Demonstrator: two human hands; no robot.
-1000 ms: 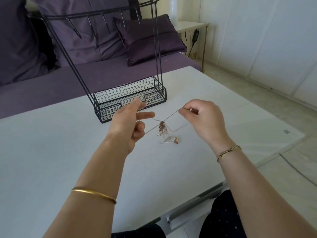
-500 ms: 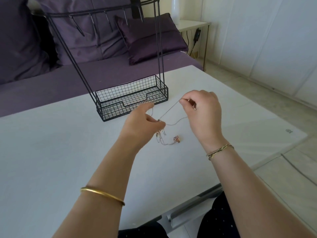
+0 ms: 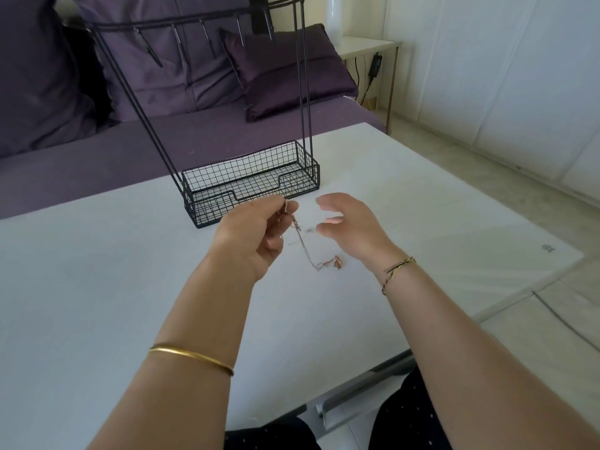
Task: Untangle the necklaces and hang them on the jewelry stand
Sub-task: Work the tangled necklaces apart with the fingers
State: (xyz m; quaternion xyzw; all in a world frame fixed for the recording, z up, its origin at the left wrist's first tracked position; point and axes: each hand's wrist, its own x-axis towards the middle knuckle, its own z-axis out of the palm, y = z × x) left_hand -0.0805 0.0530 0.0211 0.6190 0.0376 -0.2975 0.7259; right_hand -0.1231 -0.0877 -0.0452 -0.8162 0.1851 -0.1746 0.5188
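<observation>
**Two grips, one tangle: ease the strands apart, do not tug**

The left grip [image 3: 250, 235] pinches the necklaces [image 3: 303, 246] between thumb and fingertips, just in front of the jewelry stand [image 3: 250, 178]. The fine chain hangs from that pinch down to the desk [image 3: 97, 287], where a rose-coloured pendant [image 3: 337, 263] lies. The right grip [image 3: 350, 227] is wide, fingers relaxed, holding nothing, just beside the hanging strand. How many strands are twisted together is too blurred to tell.

The step in hand looks like separating the strands. It would go best with the left pinch steady and high, so the pendant's weight draws the chain straight. The right fingertips could then take one strand near the twist and lead it gently sideways. A hard tug would likely tighten any knot. The hooks [image 3: 207, 34] on the stand's top bar carry nothing yet.
</observation>
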